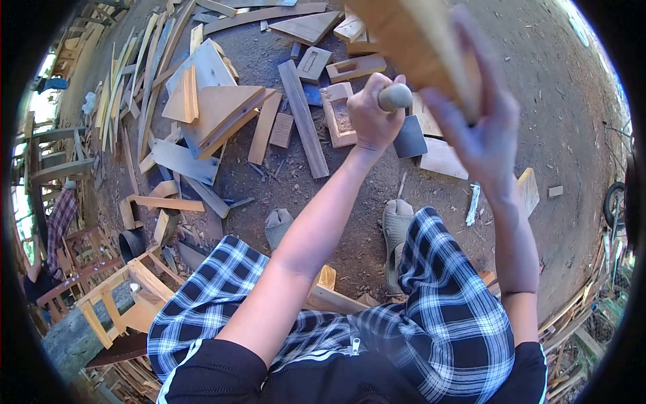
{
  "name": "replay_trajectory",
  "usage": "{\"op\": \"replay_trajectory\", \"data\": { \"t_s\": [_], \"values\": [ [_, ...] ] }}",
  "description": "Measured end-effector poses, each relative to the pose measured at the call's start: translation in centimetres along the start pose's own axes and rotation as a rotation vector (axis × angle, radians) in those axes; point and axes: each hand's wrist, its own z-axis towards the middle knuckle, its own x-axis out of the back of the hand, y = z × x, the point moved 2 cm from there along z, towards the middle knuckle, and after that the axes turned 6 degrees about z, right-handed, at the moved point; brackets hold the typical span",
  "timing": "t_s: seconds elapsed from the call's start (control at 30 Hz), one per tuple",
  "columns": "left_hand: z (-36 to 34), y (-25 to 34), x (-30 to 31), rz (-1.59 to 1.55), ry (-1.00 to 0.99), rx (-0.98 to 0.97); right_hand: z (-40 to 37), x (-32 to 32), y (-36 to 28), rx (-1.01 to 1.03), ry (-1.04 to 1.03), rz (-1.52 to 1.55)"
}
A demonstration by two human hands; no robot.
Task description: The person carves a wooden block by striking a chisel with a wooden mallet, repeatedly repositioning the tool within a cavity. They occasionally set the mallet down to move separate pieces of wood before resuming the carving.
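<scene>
The left hand was closed on a pale, round wooden handle (396,97); the half-open right hand (490,145) held a brown wooden block (424,47), seemingly for striking, needing careful aim.

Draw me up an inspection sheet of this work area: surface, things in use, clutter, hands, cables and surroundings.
Surface: bare dirt ground, littered with small chips.
Things in use: round-ended handle, what it belongs to unclear; large wooden piece, blurred, raised above the ground.
Clutter: loose boards and thin strips strewn ahead and to the left; slotted block among them.
Left hand: closed around the handle.
Right hand: holding the wooden piece, blurred.
Cables: nothing seen.
Surroundings: wooden frame at far left; wheel at far right.
</scene>
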Motion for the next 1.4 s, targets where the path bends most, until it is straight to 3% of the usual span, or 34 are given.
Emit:
{"op": "replay_trajectory", "data": {
  "t_s": [0.03,0.07,0.13,0.2,0.27,0.3,0.33,0.4,0.5,0.93,1.0,1.13,1.2,1.33,1.4],
  "values": [
    [0.0,-0.1,-0.4,0.100,0.053,-0.093,-0.6,-0.3,1.3,-0.020,-0.157,-0.237],
    [-0.3,-0.2,-0.9,0.098,0.059,-0.097,-1.0,0.1,1.6,-0.013,-0.157,-0.239],
    [-0.2,0.4,-1.1,-0.021,-0.006,-0.071,-1.5,0.7,2.3,-0.266,-0.114,-0.067],
    [0.3,0.2,-0.4,0.002,-0.024,-0.059,-2.2,1.1,3.6,-0.328,-0.069,0.025],
    [1.8,-1.2,0.6,0.002,0.094,0.015,-2.8,1.6,4.9,-0.453,0.021,0.074],
    [2.5,-2.3,1.3,-0.092,0.177,0.165,-3.0,1.7,5.3,-0.471,0.023,0.046],
    [3.3,-3.4,2.1,-0.184,0.260,0.316,-3.2,1.8,5.6,-0.480,0.033,0.043],
    [5.1,-5.0,3.5,-0.330,0.357,0.379,-3.4,1.7,5.8,-0.497,0.018,0.049],
    [6.4,-4.3,4.8,-0.539,0.318,0.443,-3.4,1.2,5.8,-0.523,-0.006,0.037],
    [4.7,-5.6,3.2,-0.430,0.325,0.380,-3.0,-0.3,5.8,-0.472,-0.074,-0.021],
    [4.4,-5.3,3.3,-0.408,0.300,0.379,-2.7,-0.6,5.7,-0.375,-0.081,-0.030],
    [3.2,-3.7,2.1,-0.191,0.323,0.255,0.4,0.3,2.4,-0.437,-0.117,0.106],
    [3.3,-3.2,1.6,-0.095,0.300,0.155,1.9,1.1,0.6,-0.227,-0.009,0.147],
    [3.2,-2.8,1.5,-0.073,0.292,0.070,2.4,-0.4,-0.4,-0.098,0.050,0.197],
    [3.0,-3.2,1.0,-0.095,0.292,-0.016,2.0,-2.7,1.2,0.199,-0.298,-0.362]
  ]
}}
